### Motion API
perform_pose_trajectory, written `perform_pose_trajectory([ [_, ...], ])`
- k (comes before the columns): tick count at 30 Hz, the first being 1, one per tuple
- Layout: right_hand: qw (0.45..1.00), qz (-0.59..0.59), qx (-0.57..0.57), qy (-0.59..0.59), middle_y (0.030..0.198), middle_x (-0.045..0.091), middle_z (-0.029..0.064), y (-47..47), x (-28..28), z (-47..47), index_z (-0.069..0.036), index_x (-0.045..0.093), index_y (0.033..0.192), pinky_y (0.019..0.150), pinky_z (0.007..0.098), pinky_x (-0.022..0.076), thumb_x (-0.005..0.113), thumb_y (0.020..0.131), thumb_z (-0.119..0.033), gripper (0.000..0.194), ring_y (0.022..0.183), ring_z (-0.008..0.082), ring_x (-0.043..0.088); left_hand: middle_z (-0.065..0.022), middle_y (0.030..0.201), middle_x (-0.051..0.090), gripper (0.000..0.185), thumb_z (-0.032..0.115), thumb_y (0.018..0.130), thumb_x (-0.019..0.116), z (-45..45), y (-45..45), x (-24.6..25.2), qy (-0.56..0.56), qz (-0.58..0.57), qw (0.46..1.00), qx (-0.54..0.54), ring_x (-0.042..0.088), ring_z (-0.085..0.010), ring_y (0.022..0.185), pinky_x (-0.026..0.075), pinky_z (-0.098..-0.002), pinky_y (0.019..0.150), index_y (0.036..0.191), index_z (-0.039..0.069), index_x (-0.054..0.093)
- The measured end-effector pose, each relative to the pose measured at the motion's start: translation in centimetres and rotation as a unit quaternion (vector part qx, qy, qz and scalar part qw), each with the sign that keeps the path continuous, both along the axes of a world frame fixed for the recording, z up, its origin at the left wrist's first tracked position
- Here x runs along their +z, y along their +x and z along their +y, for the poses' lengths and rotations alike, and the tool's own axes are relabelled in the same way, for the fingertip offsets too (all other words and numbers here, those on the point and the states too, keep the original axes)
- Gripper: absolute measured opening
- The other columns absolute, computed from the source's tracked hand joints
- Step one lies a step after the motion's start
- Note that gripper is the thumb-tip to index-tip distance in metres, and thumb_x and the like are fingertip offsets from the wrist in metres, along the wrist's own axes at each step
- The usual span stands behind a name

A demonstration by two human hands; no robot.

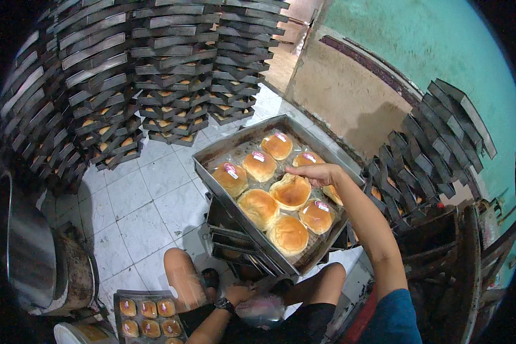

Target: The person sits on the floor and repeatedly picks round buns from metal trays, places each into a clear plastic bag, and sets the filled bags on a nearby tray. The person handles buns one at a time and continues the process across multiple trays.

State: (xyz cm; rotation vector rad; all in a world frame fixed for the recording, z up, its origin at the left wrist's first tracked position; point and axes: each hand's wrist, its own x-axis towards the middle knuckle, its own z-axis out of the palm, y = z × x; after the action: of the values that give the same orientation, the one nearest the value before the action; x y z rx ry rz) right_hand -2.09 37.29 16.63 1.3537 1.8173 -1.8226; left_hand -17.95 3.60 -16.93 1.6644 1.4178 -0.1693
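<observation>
In front of me a large metal baking tray (223, 189) rests tilted on a stack of dark trays. It holds several round golden buns; some sit in clear wrappers with pink-and-white labels, such as a wrapped bun (259, 165). My right hand (316, 173) reaches in from the right and grips the far edge of a bare bun (290, 191), which looks tipped up. Two more bare buns, a near bun (288, 235) and a left bun (259, 208), lie beside it. Low between my knees, my left hand (240, 294) wears a watch and touches clear plastic packaging (260, 310); its fingers are blurred.
Tall stacks of bun-filled metal trays (172, 77) stand at the back left. More stacked trays (430, 133) lean by the green wall (447, 38). At lower left are a tray of wrapped buns (150, 318), a metal drum (75, 271) and a white bucket (77, 334).
</observation>
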Motion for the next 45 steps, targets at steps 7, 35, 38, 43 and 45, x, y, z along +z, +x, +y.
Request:
perform_pose_trajectory([
  [7, 0.995, 0.066, 0.076, -0.015, 0.129, 0.062, 0.0087, -0.2, -0.3, -0.3, -0.002, 0.048, 0.138, 0.095, 0.0289, 0.0538, 0.075, 0.088, -0.021, 0.059, 0.113, 0.0149, 0.064, -0.0158, 0.130, 0.063, 0.067, 0.066, 0.092, 0.042, -0.5, 0.0, -1.9, -0.017, -0.010, 1.000, -0.002, 0.061, -0.0380, 0.117, 0.047, -0.0521, 0.097, 0.141, 0.022, 0.049],
  [35, 0.687, 0.623, -0.317, -0.199, 0.153, 0.043, 0.0106, -2.9, 0.1, -10.3, -0.011, 0.037, 0.150, 0.120, 0.0476, 0.0253, 0.033, 0.099, -0.063, 0.073, 0.142, 0.0289, 0.038, -0.0110, 0.086, 0.069, 0.038, 0.034, 0.100, 0.055, 2.0, -6.4, 26.8, 0.186, -0.488, 0.842, 0.138, 0.065, -0.0173, 0.080, 0.052, -0.0298, 0.074, 0.094, 0.000, 0.069],
  [38, 0.641, 0.657, -0.370, -0.142, 0.149, 0.047, 0.0069, -4.5, 0.8, -12.4, -0.011, 0.044, 0.146, 0.116, 0.0462, 0.0302, 0.031, 0.100, -0.058, 0.066, 0.137, 0.0284, 0.043, -0.0062, 0.122, 0.061, 0.042, 0.038, 0.100, 0.055, 10.2, -4.4, 33.2, 0.444, -0.548, 0.565, 0.429, 0.057, -0.0201, 0.114, 0.044, -0.0349, 0.097, 0.124, 0.004, 0.055],
  [43, 0.569, 0.709, -0.409, -0.076, 0.144, 0.050, 0.0102, -6.6, 1.2, -14.8, -0.008, 0.046, 0.141, 0.115, 0.0451, 0.0328, 0.029, 0.101, -0.042, 0.056, 0.135, 0.0276, 0.047, -0.0055, 0.131, 0.058, 0.046, 0.038, 0.104, 0.049, 17.6, -1.1, 34.3, 0.227, -0.696, 0.600, 0.323, 0.053, -0.0139, 0.122, 0.042, -0.0325, 0.103, 0.134, 0.002, 0.052],
  [45, 0.549, 0.736, -0.390, -0.066, 0.144, 0.050, 0.0119, -6.8, 1.3, -15.3, -0.006, 0.046, 0.141, 0.115, 0.0448, 0.0328, 0.029, 0.100, -0.040, 0.056, 0.134, 0.0286, 0.047, -0.0044, 0.129, 0.059, 0.045, 0.037, 0.104, 0.050, 17.8, -0.5, 34.3, 0.229, -0.712, 0.593, 0.299, 0.055, -0.0129, 0.119, 0.043, -0.0312, 0.101, 0.134, 0.003, 0.052],
])
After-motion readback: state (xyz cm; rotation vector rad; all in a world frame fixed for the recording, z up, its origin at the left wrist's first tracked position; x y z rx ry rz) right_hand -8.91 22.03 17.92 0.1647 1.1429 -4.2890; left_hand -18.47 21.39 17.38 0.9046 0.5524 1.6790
